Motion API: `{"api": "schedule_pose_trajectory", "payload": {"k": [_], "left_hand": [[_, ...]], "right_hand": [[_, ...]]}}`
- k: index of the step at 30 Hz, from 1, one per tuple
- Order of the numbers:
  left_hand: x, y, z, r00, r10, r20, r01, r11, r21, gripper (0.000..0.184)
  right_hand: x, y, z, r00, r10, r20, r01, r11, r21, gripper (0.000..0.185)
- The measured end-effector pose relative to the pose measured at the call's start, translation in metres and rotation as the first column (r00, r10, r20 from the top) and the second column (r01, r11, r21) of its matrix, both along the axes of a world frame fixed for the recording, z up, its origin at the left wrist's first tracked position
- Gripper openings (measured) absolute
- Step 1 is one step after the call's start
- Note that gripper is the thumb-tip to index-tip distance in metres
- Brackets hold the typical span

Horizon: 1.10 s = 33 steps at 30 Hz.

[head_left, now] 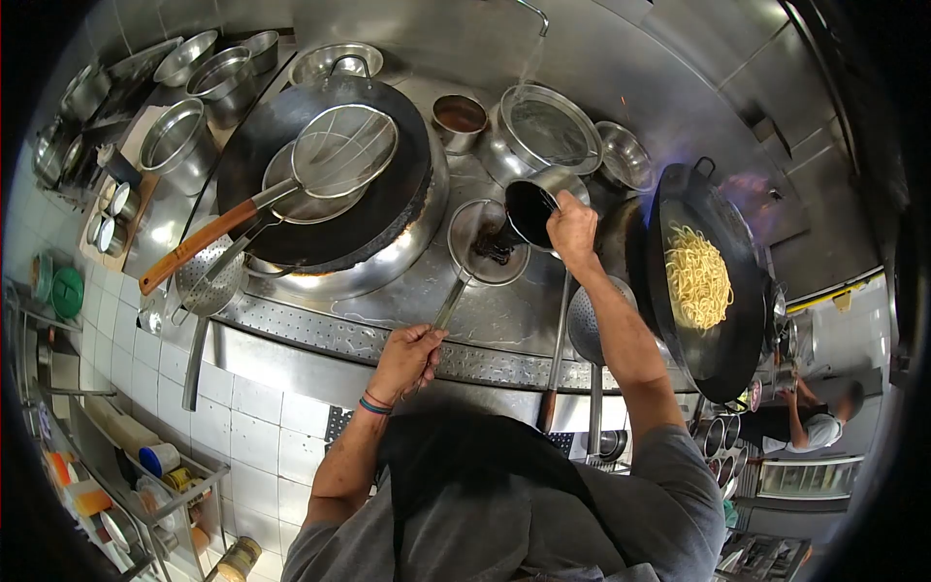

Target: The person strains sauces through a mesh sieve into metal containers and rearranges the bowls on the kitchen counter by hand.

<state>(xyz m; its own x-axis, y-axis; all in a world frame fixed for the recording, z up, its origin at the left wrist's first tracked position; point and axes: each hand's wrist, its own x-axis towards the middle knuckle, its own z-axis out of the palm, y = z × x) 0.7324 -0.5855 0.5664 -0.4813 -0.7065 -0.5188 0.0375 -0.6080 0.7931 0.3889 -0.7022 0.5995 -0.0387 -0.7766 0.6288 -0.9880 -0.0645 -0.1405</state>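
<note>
My left hand [407, 361] is closed round the handle of a small strainer [467, 218], whose round bowl lies over the steel counter. Dark matter sits in the strainer. My right hand [572, 233] grips a metal pot [531, 211] by its rim side, tilted to the left, with dark liquid at its mouth beside the strainer. Just below my right hand rests a perforated ladle [589, 325]. To the right, a black wok [732, 339] holds yellow noodles [698, 279].
A large wok [242, 160] with a wooden-handled strainer [344, 150] on it stands at the left. Water runs from a tap [543, 19] into a pot [553, 126]. Flames show behind the right wok. Another person [819, 427] is at the far right.
</note>
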Motion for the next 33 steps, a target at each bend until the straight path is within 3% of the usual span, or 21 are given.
{"api": "schedule_pose_trajectory", "payload": {"k": [13, 17, 20, 23, 27, 30, 32, 33], "left_hand": [[-0.002, 0.001, -0.012, 1.000, -0.002, -0.015, 0.002, 1.000, -0.013, 0.026], [-0.002, 0.002, -0.011, 1.000, -0.002, -0.002, 0.002, 1.000, -0.026, 0.026], [-0.002, 0.002, -0.011, 1.000, -0.006, 0.003, 0.006, 1.000, -0.029, 0.024], [-0.002, 0.002, -0.011, 1.000, -0.015, 0.015, 0.015, 0.999, -0.029, 0.022], [-0.002, 0.003, -0.005, 0.999, -0.009, 0.034, 0.010, 0.999, -0.034, 0.024], [-0.003, 0.004, -0.006, 0.999, -0.008, 0.046, 0.011, 0.998, -0.055, 0.024], [0.000, 0.005, -0.010, 0.998, -0.014, 0.056, 0.018, 0.998, -0.066, 0.023], [0.001, 0.005, -0.013, 0.998, -0.018, 0.058, 0.022, 0.998, -0.067, 0.023]], "right_hand": [[0.033, 0.018, -0.008, 0.907, 0.254, -0.335, -0.240, 0.967, 0.082, 0.009], [0.036, 0.023, -0.012, 0.861, 0.317, -0.398, -0.295, 0.948, 0.117, 0.010], [0.036, 0.026, -0.007, 0.886, 0.315, -0.339, -0.296, 0.949, 0.107, 0.010], [0.030, 0.025, -0.012, 0.969, 0.185, -0.163, -0.188, 0.982, -0.007, 0.011], [0.010, 0.024, -0.023, 0.967, 0.003, 0.256, 0.048, 0.980, -0.193, 0.010], [-0.016, 0.023, -0.031, 0.815, -0.208, 0.541, 0.332, 0.933, -0.142, 0.009], [-0.043, 0.012, -0.055, 0.577, -0.057, 0.815, 0.366, 0.910, -0.196, 0.009], [-0.055, 0.012, -0.060, 0.496, -0.122, 0.860, 0.410, 0.905, -0.108, 0.011]]}}
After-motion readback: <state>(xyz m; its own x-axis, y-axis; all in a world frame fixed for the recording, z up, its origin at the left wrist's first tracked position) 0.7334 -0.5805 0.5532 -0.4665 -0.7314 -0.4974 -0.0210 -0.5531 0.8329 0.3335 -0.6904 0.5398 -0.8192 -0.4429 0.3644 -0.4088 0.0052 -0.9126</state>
